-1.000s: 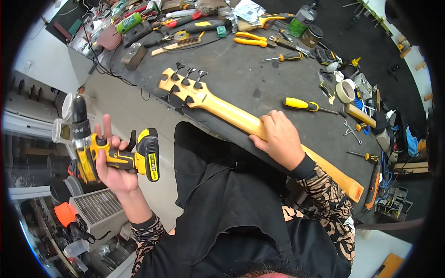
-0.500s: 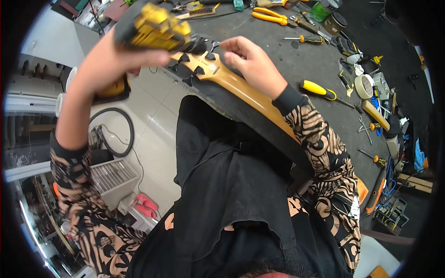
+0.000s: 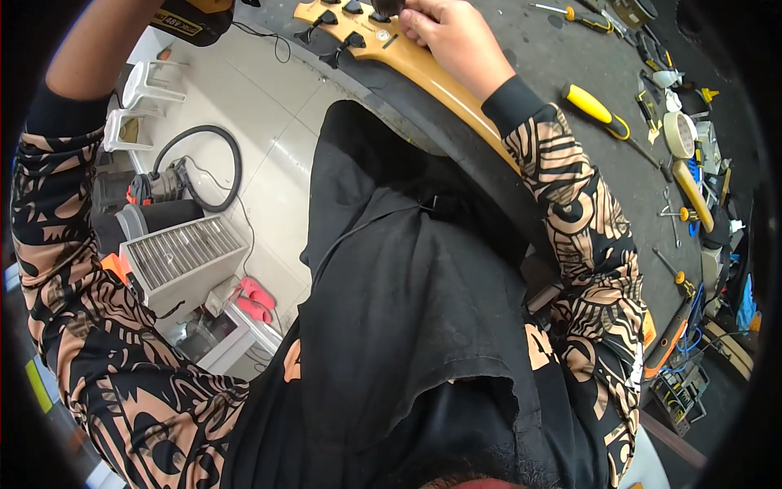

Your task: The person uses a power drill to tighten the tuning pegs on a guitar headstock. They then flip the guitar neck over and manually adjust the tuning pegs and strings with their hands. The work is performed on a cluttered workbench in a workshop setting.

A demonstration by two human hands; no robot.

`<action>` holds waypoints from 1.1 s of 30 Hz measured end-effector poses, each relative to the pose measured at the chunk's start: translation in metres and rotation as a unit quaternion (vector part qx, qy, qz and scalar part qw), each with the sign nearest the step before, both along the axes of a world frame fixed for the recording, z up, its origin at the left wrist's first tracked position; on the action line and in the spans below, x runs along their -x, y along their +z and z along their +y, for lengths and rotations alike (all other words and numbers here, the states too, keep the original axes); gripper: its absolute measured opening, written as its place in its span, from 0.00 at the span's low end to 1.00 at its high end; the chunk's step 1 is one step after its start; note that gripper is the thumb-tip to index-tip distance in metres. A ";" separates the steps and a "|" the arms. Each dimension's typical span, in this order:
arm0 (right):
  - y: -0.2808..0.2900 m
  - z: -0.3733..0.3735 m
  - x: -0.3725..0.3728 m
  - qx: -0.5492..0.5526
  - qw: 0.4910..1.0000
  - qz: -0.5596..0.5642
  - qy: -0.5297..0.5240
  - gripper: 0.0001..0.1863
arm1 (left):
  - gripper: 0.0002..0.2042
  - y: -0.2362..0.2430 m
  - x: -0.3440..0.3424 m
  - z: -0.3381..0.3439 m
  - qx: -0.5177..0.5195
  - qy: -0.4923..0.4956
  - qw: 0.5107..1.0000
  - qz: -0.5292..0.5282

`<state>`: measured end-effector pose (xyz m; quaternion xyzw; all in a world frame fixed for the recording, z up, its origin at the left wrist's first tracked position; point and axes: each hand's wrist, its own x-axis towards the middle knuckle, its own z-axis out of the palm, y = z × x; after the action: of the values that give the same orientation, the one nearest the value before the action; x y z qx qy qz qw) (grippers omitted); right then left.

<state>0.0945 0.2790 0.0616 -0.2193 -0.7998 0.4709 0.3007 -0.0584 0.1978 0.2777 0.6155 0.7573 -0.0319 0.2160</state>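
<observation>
My left hand [image 3: 134, 16], cut off by the top edge, is on the yellow and black cordless drill [image 3: 193, 19]; most of the drill is out of view. My right hand [image 3: 444, 37] has curled fingers at the tuner end of a light wooden guitar neck [image 3: 368, 45], pressed around something dark that is too hidden to name. Black tuning pegs [image 3: 352, 41] stick out from the headstock. The neck lies along the bench edge, running under my right forearm.
The dark bench [image 3: 533, 61] carries a yellow-handled screwdriver [image 3: 590, 102], a tape roll [image 3: 678, 134] and other tools. At left on the tiled floor [image 3: 273, 163] are white stools [image 3: 142, 81], a vacuum hose [image 3: 232, 171], a slatted unit [image 3: 183, 248] and pink slippers [image 3: 254, 297].
My left hand has swept up with the drill toward the top edge. My right hand has left the middle of the neck for the headstock. The view has shifted, showing more floor.
</observation>
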 end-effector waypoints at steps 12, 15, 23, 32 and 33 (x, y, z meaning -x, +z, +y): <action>-0.020 0.011 0.001 -0.037 0.999 0.016 0.013 0.12 | 0.27 -0.015 -0.013 -0.001 -0.022 0.008 0.999 0.026; -0.018 0.014 -0.001 -0.043 0.999 -0.010 -0.002 0.12 | 0.26 -0.014 -0.017 -0.001 -0.021 -0.018 0.999 0.024; -0.036 0.015 0.007 -0.061 0.998 0.016 0.002 0.13 | 0.25 -0.020 -0.016 0.002 -0.025 -0.016 0.999 0.039; -0.035 0.017 0.011 -0.052 0.999 -0.010 0.000 0.12 | 0.24 -0.022 -0.012 0.003 -0.028 -0.016 0.999 0.043; -0.034 0.017 0.010 -0.048 0.999 -0.012 0.001 0.12 | 0.24 -0.022 -0.013 0.003 -0.029 -0.016 0.998 0.045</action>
<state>0.0847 0.2958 0.0275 -0.2095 -0.8253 0.4296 0.3006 -0.0451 0.2009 0.2557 0.6311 0.7572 -0.0411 0.1634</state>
